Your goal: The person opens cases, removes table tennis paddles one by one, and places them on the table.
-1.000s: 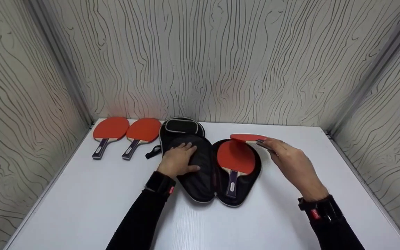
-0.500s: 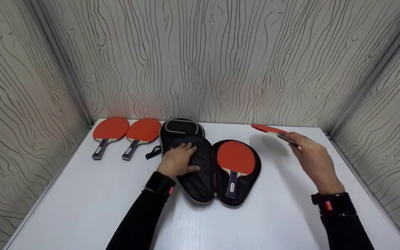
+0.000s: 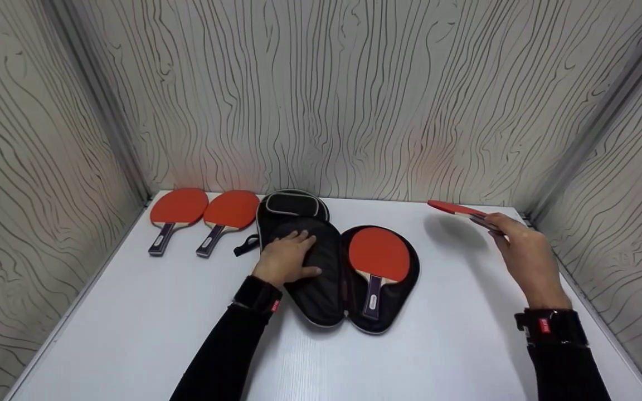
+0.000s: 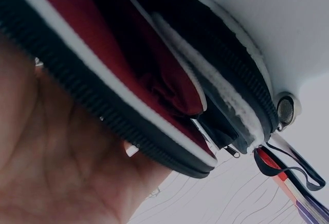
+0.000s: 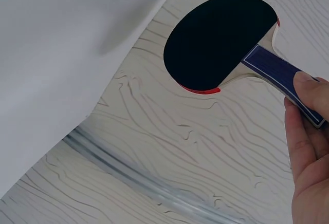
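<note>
My right hand (image 3: 530, 256) pinches the handle of a table tennis paddle (image 3: 449, 208) between thumb and fingers, above the table's right side. Its red face is up; the right wrist view shows the black underside of the paddle (image 5: 221, 41). My left hand (image 3: 286, 257) rests with spread fingers on the opened flap of a black paddle case (image 3: 321, 289). In the case's right half lies another red paddle (image 3: 379, 253), handle toward me. From the left wrist view, the hand (image 4: 67, 157) is against the zippered flap edge (image 4: 118, 100), with dark red lining showing.
Two red paddles, one at far left (image 3: 179, 206) and one beside it (image 3: 230, 210), lie on the white table (image 3: 148, 323). A second black case (image 3: 293, 201) with a strap lies behind the flap, partly covered. Wood-patterned walls (image 3: 321, 100) enclose the back and sides.
My right hand has carried its paddle rightward, away from above the case. The left hand stays on the flap, and the other paddles have not moved.
</note>
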Demonstrator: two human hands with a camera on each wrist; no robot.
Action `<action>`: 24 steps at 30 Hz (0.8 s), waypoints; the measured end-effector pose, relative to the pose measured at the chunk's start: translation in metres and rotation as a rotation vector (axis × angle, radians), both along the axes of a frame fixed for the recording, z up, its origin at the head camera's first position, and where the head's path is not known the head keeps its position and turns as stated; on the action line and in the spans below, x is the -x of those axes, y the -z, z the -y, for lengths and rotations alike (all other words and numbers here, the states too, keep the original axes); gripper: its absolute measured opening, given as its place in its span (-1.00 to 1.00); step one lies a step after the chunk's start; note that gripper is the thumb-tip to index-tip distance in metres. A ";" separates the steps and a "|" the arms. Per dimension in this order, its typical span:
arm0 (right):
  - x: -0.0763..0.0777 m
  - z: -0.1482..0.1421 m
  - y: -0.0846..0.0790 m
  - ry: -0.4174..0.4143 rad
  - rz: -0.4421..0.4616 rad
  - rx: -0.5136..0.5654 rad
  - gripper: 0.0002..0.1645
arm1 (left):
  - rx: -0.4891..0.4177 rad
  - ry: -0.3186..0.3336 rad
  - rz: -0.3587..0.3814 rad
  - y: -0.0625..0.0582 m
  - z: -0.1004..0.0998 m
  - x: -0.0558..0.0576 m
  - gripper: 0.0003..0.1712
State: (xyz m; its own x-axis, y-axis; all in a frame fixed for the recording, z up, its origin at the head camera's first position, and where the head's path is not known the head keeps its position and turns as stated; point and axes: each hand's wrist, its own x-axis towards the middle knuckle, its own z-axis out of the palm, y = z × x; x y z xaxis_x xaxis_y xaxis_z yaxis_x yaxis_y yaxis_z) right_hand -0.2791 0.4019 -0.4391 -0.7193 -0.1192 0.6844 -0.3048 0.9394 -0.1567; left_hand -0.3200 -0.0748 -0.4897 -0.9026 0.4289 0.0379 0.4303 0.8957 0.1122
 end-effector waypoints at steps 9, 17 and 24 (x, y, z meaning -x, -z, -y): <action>0.003 -0.023 0.007 0.067 0.047 0.043 -0.51 | 0.003 0.001 0.014 0.000 0.001 0.002 -0.02; 0.004 -0.040 0.011 0.115 0.074 0.065 -0.54 | -0.007 -0.004 0.013 0.001 0.000 0.002 -0.01; 0.003 -0.053 0.014 0.163 0.102 0.076 -0.57 | -0.003 -0.007 0.015 0.000 0.000 0.002 -0.02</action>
State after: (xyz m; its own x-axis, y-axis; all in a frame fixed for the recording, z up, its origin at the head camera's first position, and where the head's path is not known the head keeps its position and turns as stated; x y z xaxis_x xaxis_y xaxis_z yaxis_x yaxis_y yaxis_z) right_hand -0.2817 0.4547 -0.4529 -0.7910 0.0538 0.6095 -0.1284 0.9593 -0.2513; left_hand -0.3215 -0.0748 -0.4898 -0.9059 0.4226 0.0257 0.4225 0.8983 0.1211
